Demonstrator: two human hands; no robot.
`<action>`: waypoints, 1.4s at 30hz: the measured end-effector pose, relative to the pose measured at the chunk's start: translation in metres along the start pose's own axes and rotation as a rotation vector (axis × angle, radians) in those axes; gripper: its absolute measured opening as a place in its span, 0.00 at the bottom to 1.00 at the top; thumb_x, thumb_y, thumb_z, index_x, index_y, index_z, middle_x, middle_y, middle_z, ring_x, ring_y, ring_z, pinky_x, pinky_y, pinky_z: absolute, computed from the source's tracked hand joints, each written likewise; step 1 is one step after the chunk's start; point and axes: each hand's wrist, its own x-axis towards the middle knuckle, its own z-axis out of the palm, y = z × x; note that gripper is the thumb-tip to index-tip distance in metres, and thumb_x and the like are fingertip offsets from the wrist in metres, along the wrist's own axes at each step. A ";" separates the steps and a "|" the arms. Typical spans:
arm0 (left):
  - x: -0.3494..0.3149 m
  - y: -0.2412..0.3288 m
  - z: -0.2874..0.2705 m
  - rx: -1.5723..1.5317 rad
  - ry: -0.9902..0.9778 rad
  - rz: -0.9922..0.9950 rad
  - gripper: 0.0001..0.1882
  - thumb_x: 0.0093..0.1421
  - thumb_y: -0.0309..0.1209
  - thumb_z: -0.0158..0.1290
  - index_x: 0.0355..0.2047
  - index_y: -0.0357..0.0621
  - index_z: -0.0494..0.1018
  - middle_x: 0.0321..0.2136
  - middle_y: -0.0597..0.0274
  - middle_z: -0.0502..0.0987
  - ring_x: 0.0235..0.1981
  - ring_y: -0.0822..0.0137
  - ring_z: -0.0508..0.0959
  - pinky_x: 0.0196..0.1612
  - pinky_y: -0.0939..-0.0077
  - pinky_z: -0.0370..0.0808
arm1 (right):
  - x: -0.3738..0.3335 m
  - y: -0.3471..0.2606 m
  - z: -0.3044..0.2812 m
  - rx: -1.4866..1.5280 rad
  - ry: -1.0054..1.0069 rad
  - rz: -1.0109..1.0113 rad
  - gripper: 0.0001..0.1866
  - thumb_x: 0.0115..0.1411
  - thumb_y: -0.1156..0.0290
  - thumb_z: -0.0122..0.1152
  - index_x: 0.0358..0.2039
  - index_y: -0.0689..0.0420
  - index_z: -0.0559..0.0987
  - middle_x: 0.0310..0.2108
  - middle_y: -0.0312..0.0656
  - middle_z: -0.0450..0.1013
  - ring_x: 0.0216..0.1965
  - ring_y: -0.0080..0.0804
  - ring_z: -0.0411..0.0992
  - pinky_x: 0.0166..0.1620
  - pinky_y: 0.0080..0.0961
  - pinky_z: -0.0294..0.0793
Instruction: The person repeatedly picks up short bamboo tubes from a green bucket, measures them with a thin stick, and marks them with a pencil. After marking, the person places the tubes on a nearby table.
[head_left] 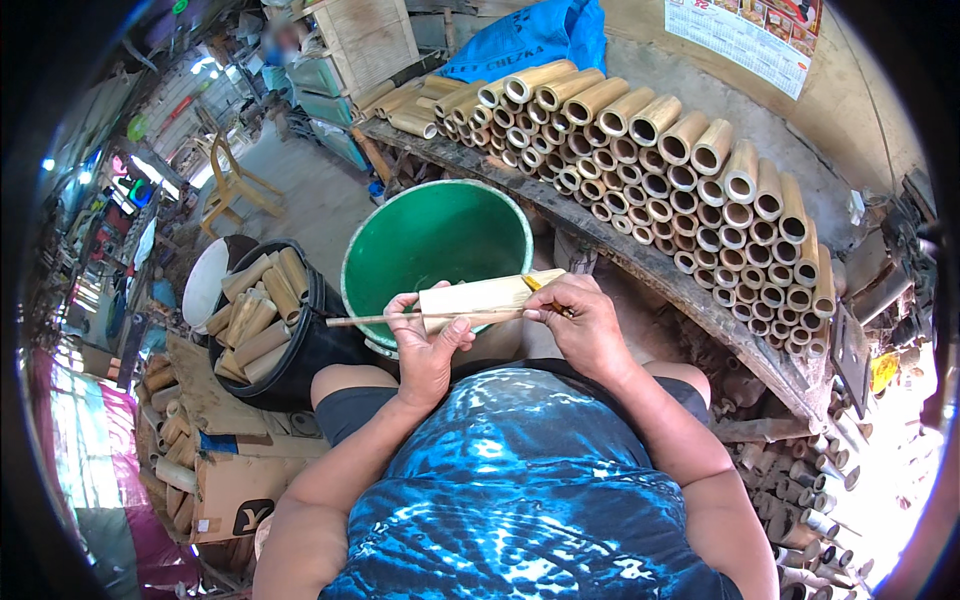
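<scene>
My left hand (425, 345) grips a flat pale bamboo slat (478, 295) held level in front of my body. A thin bamboo stick (372, 320) runs along its lower edge and pokes out to the left. My right hand (583, 322) closes on the right end of the slat and stick, with a small yellow-handled tool (535, 283) showing by its fingers. Both hands hover just over the near rim of a green bucket (400, 255), whose inside looks bare.
A long stack of cut bamboo tubes (680, 180) lies on a plank bench (640, 260) curving across the back and right. A black tub (300, 350) with bamboo pieces (255, 310) stands at left. Cardboard (235, 490) and more tubes (800, 500) lie on the floor.
</scene>
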 end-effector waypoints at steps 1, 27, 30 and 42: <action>0.000 0.000 -0.001 -0.005 0.014 0.017 0.32 0.60 0.22 0.59 0.55 0.52 0.50 0.55 0.49 0.67 0.31 0.69 0.78 0.31 0.77 0.78 | 0.000 -0.001 0.001 -0.002 -0.003 0.009 0.06 0.49 0.78 0.71 0.29 0.58 0.83 0.29 0.39 0.77 0.37 0.36 0.72 0.43 0.31 0.70; 0.007 0.018 0.009 -0.204 0.043 -0.119 0.12 0.68 0.37 0.52 0.43 0.41 0.70 0.32 0.65 0.75 0.26 0.75 0.71 0.30 0.77 0.72 | -0.010 0.033 0.004 0.276 0.282 0.050 0.10 0.57 0.78 0.68 0.39 0.63 0.78 0.37 0.38 0.75 0.38 0.23 0.72 0.44 0.19 0.73; 0.005 0.018 0.009 -0.193 0.021 -0.124 0.13 0.68 0.37 0.51 0.45 0.41 0.70 0.34 0.64 0.76 0.27 0.74 0.71 0.31 0.77 0.72 | -0.010 0.029 0.004 0.393 0.295 0.147 0.08 0.60 0.77 0.66 0.39 0.63 0.78 0.35 0.39 0.75 0.34 0.23 0.73 0.41 0.19 0.74; 0.002 0.014 0.000 -0.178 -0.047 -0.079 0.18 0.70 0.40 0.45 0.48 0.39 0.70 0.38 0.58 0.76 0.31 0.70 0.72 0.34 0.72 0.72 | -0.007 0.015 0.003 0.551 0.298 0.270 0.05 0.63 0.77 0.62 0.38 0.64 0.77 0.31 0.40 0.76 0.32 0.24 0.74 0.39 0.21 0.76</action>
